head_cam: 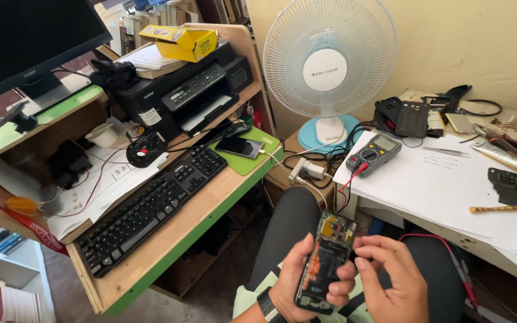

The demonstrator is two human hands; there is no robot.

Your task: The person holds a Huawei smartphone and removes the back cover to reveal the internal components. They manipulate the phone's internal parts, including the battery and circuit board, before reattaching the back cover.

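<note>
Head view, from the left: one monitor (25, 36), one black keyboard (151, 209), one printer (186, 90) with one yellow box (186, 42) on top, one phone (239, 146) on a green pad, one white fan (325, 66), one multimeter (373, 154) on white paper. Low in the middle, the left hand (303, 278) grips one opened phone (325, 260) upright, its circuit boards bare. The right hand (390, 278), just beside it, touches its edge with pinched fingertips.
</note>
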